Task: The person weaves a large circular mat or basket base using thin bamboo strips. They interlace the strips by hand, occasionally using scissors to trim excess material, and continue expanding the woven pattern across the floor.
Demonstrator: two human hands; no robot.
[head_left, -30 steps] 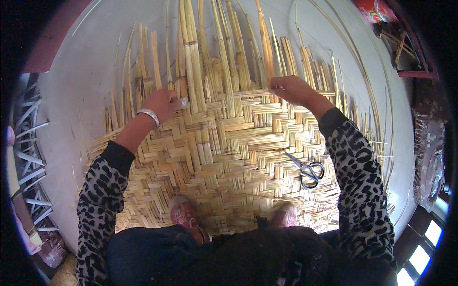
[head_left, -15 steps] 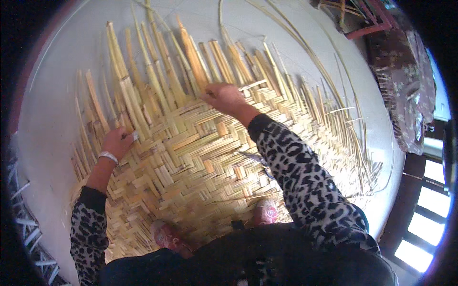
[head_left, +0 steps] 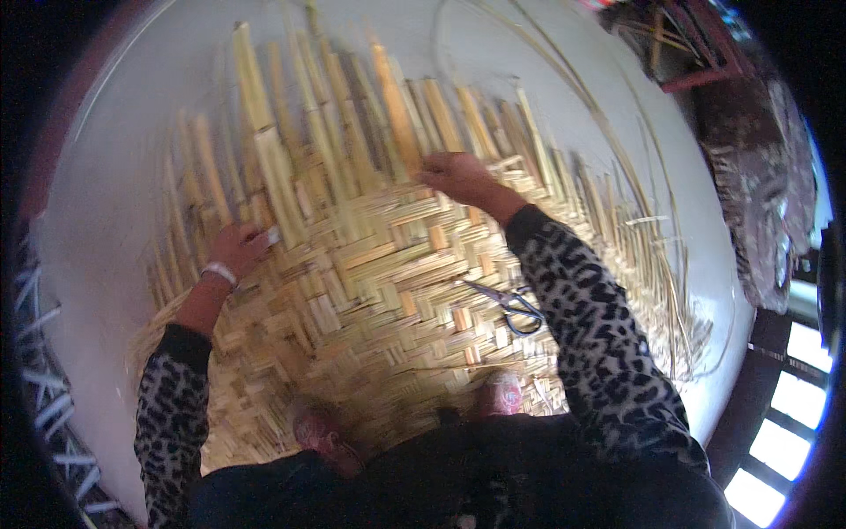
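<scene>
A mat (head_left: 388, 300) of pale yellow flattened reed strips lies under me, woven in a zigzag pattern. Long loose strips (head_left: 278, 176) fan out from its far edge. My left hand (head_left: 238, 249), with white wrapping on one digit and a pale band at the wrist, is closed at the base of the strips on the left. At the far edge, right of the middle, my right hand (head_left: 463, 179) is closed beside a wide orange-tan strip (head_left: 394, 110); its fingertips pinch at the weave, and what they grip is partly hidden. Scissors (head_left: 520, 316) with dark handles lie on the mat near my right forearm.
My feet, in reddish shoes (head_left: 502, 394), stand on the mat's near part. Long thin reeds (head_left: 608, 132) curve across the pale floor (head_left: 106, 220) at the right. Beyond them are a reddish frame (head_left: 705, 75) and a brown patterned cloth (head_left: 758, 194). White lattice-like bars (head_left: 53, 410) show at the left edge.
The whole view has shifted, so the mat and both hands appear farther right. The scissors show more fully beside my right forearm. Both hands stay closed at about the same places on the mat.
</scene>
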